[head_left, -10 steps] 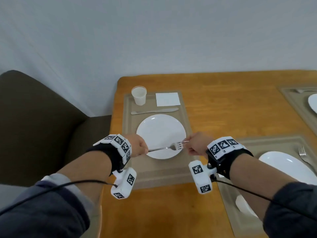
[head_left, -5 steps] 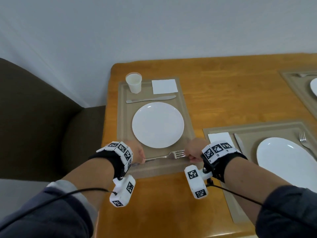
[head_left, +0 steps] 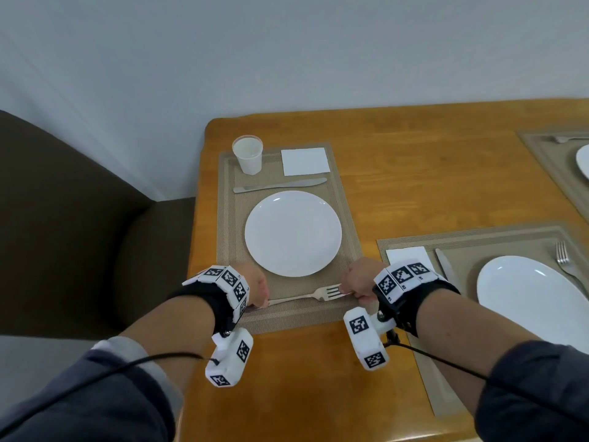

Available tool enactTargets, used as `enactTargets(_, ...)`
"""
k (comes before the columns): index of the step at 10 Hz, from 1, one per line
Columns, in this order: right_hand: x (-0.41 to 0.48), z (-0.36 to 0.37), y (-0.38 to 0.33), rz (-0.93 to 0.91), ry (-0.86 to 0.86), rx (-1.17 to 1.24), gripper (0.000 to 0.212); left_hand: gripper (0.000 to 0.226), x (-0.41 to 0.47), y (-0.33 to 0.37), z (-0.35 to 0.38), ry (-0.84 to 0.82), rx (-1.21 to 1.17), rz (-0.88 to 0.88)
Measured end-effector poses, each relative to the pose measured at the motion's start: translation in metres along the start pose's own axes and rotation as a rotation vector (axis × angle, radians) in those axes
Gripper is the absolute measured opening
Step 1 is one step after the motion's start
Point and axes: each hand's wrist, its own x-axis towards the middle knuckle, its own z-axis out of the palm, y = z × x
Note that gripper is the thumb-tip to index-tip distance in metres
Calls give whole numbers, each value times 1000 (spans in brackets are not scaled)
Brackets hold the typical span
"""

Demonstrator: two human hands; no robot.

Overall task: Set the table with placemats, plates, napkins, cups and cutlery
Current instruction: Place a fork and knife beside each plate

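A silver fork (head_left: 306,295) lies across the near strip of the beige placemat (head_left: 345,224), just below the white plate (head_left: 293,232). My left hand (head_left: 256,287) pinches the fork's handle end. My right hand (head_left: 358,280) pinches its tines. On the same mat, beyond the plate, are a knife (head_left: 280,185), a white napkin (head_left: 305,161) and a white cup (head_left: 248,154).
A second placemat (head_left: 471,240) to the right holds a plate (head_left: 529,298), a knife (head_left: 446,266), a fork (head_left: 564,260) and a napkin (head_left: 406,254). A third setting (head_left: 554,151) shows at the far right edge. A dark chair (head_left: 79,234) stands left of the wooden table (head_left: 414,173).
Both hands carried the fork from over the plate's near edge down toward me onto the mat's near strip. The camera tilted so the whole setting shows.
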Motion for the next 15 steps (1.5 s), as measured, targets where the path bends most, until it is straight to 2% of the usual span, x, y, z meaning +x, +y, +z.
enactTargets(3,-1,7,5,2,-37,-40,42,27,6,-3,14,-18,-25,6)
enactTargets(4,-8,5,1,22,41,-59,31,20,6,-4,10,72,-46,-80)
enactTargets(5,-25,-4,-10,-57,231,-32,34,25,10,-8,4,281,-238,-197)
enactTargets(6,-24,-8,-12,-21,274,132,32,23,12,-9,2,367,-532,-252)
enactTargets(7,-32,-15,-17,0,279,345,28,20,7,-2,-8,422,-641,-254)
enactTargets(8,-48,-30,-23,-46,327,426,34,18,-5,9,-30,480,-673,-224)
enactTargets(9,-75,-50,-23,-69,385,401,36,18,-21,23,-52,541,-638,-181)
enactTargets(10,-105,-74,-16,-94,453,411,29,15,-43,48,-77,577,-610,-109)
enactTargets(11,-133,-99,-7,-144,520,375,8,19,-65,73,-100,612,-575,-82)
enactTargets(12,-159,-125,4,-192,615,364,14,8,-87,98,-119,645,-618,-52)
enactTargets(13,-180,-152,21,-194,627,411,21,28,-106,127,-136,664,-605,-7)
enactTargets(15,-205,-206,74,-269,622,458,19,28,-132,204,-149,727,-604,-9)
